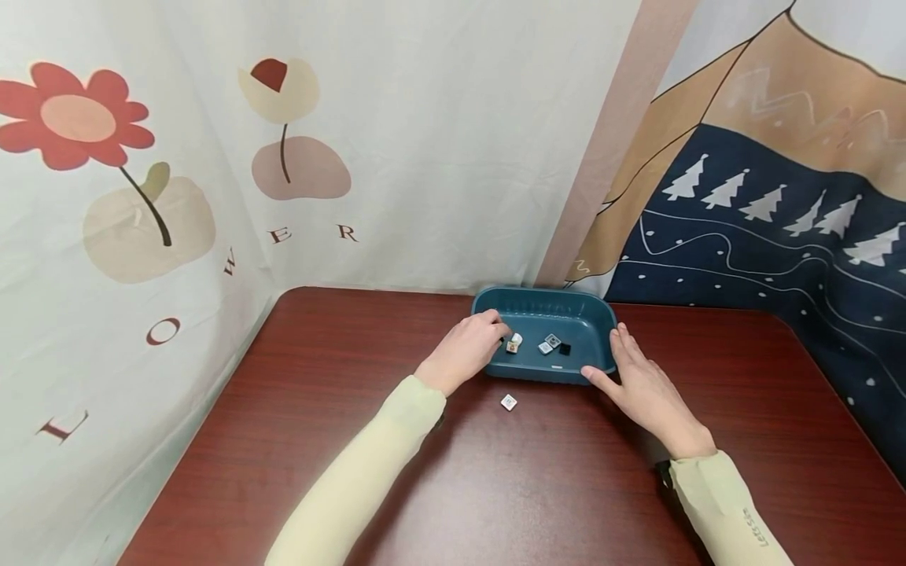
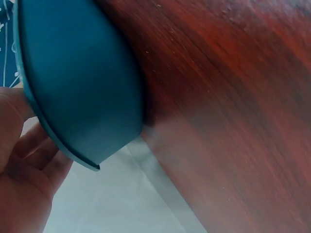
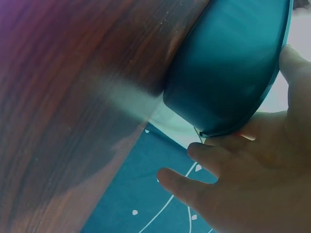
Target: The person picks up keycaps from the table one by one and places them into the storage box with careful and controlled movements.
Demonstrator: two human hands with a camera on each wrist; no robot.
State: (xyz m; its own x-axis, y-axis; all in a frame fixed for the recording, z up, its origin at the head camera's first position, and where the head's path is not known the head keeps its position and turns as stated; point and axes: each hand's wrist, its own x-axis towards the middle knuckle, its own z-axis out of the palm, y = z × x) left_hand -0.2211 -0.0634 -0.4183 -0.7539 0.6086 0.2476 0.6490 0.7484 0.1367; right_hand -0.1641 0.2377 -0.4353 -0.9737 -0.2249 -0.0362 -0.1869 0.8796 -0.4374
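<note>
A blue-green plastic tray (image 1: 527,291) stands at the table's back edge, with several small square pieces that look like keycaps inside. My left hand (image 1: 467,346) reaches over its left end, fingers bent down beside a white piece (image 1: 517,339) and a tan one (image 1: 512,347). Something dark shows by those fingertips; whether they pinch it is hidden, also in the left wrist view, where the tray wall (image 2: 82,73) blocks them. My right hand (image 1: 647,385) touches the right end, thumb at the front rim and fingers extended along the side. One white piece (image 1: 509,402) lies on the table before the tray.
Farther right in the tray lie a black piece (image 1: 565,350), a grey one (image 1: 553,340) and a white one. The reddish-brown table (image 1: 340,369) has rounded back corners. Printed cloth (image 1: 439,157) hangs directly behind it and along the left side.
</note>
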